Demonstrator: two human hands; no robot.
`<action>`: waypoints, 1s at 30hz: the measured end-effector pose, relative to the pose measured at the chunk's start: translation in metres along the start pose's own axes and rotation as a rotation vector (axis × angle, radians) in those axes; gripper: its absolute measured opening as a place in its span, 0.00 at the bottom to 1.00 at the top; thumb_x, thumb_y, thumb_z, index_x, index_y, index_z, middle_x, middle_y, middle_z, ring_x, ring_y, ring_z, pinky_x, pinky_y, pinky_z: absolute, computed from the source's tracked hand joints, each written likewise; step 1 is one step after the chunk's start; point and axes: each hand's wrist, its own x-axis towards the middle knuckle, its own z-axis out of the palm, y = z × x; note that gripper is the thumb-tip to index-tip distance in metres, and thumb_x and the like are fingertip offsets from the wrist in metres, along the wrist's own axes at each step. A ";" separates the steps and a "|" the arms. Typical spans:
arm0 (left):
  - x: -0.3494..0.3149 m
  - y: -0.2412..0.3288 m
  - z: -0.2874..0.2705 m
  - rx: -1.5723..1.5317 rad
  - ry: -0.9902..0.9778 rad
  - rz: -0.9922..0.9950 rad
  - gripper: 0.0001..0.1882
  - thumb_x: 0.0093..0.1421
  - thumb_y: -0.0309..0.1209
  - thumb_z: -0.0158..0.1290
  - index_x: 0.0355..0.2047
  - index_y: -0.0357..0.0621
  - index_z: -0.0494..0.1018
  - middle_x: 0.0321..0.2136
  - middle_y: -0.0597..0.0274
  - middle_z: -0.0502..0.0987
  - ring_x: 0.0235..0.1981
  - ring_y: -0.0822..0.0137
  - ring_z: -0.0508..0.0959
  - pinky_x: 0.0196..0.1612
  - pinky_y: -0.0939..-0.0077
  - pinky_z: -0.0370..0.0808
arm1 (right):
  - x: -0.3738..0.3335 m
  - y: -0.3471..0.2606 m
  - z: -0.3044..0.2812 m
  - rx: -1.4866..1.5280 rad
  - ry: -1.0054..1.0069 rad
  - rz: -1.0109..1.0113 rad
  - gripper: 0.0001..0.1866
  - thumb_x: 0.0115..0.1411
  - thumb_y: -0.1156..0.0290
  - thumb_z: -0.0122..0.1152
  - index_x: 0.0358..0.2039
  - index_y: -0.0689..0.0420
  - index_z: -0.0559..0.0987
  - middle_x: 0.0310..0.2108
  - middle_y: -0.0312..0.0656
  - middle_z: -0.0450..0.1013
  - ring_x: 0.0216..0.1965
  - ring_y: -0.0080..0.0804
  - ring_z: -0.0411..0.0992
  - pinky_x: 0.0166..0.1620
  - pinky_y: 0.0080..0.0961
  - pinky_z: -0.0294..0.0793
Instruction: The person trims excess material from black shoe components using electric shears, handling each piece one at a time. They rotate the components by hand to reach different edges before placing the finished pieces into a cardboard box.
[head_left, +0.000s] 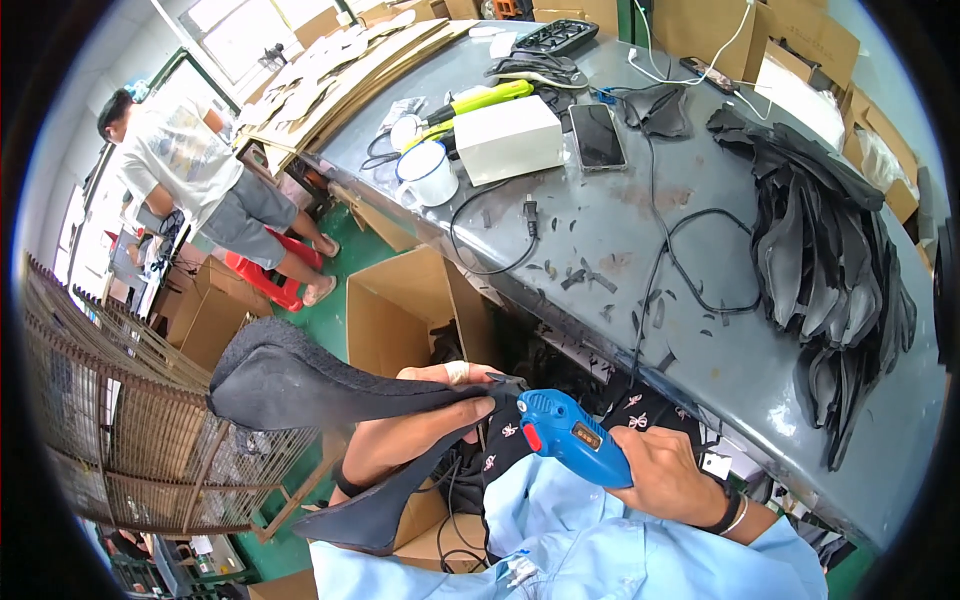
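My left hand (445, 415) pinches a long black padded fabric piece (320, 385) near its narrow right end, thumb in front and fingers behind. One finger has a pale wrap. The piece's wide end, with a fuzzy upper edge, sticks out to the left, and a second dark flap (370, 515) hangs below my wrist. Wrapped round the rear of a blue handheld electric cutter (570, 435) with a red button is my right hand (670, 475). The cutter's dark head meets the piece's narrow end, close to my left fingertips; the exact contact is hard to see.
On the grey metal table (720, 370) are black offcuts, cords, a phone (598, 137), a white box (510, 140), a mug (428, 173) and a pile of black pieces (820, 260). A cardboard box (390, 310) stands below; a wire rack (140, 430) and another person (200, 170) are left.
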 end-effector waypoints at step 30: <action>0.012 -0.022 -0.005 -0.435 0.714 0.792 0.21 0.55 0.30 0.56 0.48 0.36 0.67 0.44 0.54 0.72 0.46 0.67 0.72 0.51 0.70 0.68 | 0.006 0.005 0.007 0.067 0.004 0.051 0.26 0.41 0.71 0.69 0.41 0.61 0.68 0.22 0.46 0.73 0.22 0.45 0.74 0.26 0.35 0.71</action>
